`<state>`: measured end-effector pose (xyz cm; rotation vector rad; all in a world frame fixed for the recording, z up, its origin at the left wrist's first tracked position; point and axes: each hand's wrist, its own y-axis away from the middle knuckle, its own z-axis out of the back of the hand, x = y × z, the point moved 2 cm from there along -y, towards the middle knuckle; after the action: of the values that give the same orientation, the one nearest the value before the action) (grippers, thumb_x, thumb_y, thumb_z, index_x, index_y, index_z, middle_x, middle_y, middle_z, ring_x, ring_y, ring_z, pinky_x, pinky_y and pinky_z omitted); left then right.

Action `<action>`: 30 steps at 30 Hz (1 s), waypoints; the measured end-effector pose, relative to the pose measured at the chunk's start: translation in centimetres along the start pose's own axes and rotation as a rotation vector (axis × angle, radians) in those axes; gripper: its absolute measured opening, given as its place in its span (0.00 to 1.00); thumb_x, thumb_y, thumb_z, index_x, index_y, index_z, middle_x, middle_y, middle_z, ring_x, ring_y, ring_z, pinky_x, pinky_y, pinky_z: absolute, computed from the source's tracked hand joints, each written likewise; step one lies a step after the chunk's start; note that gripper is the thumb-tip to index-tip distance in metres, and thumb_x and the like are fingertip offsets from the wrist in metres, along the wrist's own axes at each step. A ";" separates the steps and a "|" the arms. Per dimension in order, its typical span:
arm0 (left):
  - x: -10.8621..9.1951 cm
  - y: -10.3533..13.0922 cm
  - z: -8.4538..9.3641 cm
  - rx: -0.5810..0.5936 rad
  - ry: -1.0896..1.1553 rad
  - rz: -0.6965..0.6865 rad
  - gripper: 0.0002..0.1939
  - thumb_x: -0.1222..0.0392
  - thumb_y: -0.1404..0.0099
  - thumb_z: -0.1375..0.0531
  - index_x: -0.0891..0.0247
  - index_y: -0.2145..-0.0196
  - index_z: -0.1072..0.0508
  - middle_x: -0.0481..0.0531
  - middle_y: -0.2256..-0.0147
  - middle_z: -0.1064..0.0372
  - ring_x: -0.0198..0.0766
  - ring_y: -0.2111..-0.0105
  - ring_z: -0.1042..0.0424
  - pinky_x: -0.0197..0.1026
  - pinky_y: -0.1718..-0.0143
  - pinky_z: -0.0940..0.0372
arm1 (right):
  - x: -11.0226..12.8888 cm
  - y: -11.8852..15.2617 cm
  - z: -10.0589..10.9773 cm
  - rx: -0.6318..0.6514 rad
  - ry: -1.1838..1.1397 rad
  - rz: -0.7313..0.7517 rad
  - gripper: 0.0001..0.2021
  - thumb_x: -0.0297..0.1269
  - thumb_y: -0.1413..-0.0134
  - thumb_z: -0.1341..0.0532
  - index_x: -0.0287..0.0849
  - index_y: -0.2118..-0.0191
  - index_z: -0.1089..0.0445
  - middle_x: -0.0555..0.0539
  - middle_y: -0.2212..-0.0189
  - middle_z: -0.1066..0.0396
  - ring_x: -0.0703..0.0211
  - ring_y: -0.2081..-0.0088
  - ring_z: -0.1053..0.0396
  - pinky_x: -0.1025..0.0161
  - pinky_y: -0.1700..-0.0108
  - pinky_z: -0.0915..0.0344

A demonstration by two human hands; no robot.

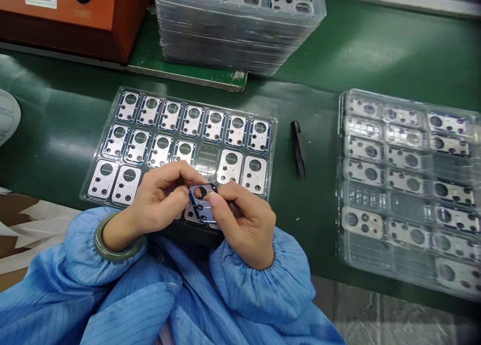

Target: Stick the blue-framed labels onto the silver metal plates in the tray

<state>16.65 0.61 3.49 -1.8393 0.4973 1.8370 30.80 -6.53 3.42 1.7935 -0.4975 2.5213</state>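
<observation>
Between my two hands is a small metal plate (203, 212) with a large round hole, smaller holes and a dark blue edge. My left hand (163, 194) pinches its left edge. On the other side, the thumb and fingers of my right hand (244, 214) grip its upper right corner. Beneath them lies a clear plastic tray (273, 149) with rows of similar plates in its pockets. One pocket (207, 160) in the middle row has no plate in it. My hands hide part of the tray's front row.
Black tweezers (298, 149) lie right of the tray. Farther right is another clear tray (341, 184), partly filled with plates. A tall stack of trays (233, 39) stands at the back, beside an orange machine (75, 24) with a red knob. White paper (41, 229) is at lower left.
</observation>
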 end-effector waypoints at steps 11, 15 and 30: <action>-0.4 -0.3 -0.4 -0.006 -0.107 0.061 0.10 0.59 0.35 0.43 0.64 0.72 0.29 0.45 0.78 0.35 0.26 0.82 0.37 0.30 0.81 0.41 | -0.2 0.0 0.1 -0.006 -0.007 -0.083 0.10 0.32 0.41 0.43 0.41 0.74 0.36 0.55 0.80 0.38 0.70 0.79 0.42 0.69 0.77 0.45; -0.2 -0.3 -0.5 -0.029 -0.087 0.088 0.10 0.57 0.35 0.43 0.64 0.72 0.29 0.46 0.78 0.34 0.26 0.83 0.37 0.30 0.83 0.41 | -0.1 -0.1 0.2 -0.014 -0.017 -0.097 0.11 0.33 0.41 0.44 0.42 0.75 0.36 0.54 0.80 0.37 0.68 0.78 0.40 0.68 0.76 0.43; 0.4 -0.4 0.0 -0.402 -0.037 0.098 0.10 0.55 0.35 0.42 0.63 0.71 0.29 0.43 0.80 0.34 0.25 0.85 0.36 0.28 0.86 0.40 | -0.6 0.1 -0.1 0.049 -0.048 -0.164 0.05 0.34 0.44 0.44 0.41 0.69 0.33 0.51 0.78 0.33 0.65 0.77 0.35 0.66 0.76 0.37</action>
<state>16.87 1.01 3.14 -2.0601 0.2164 2.1562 30.91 -6.55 2.83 1.8324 -0.2785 2.4063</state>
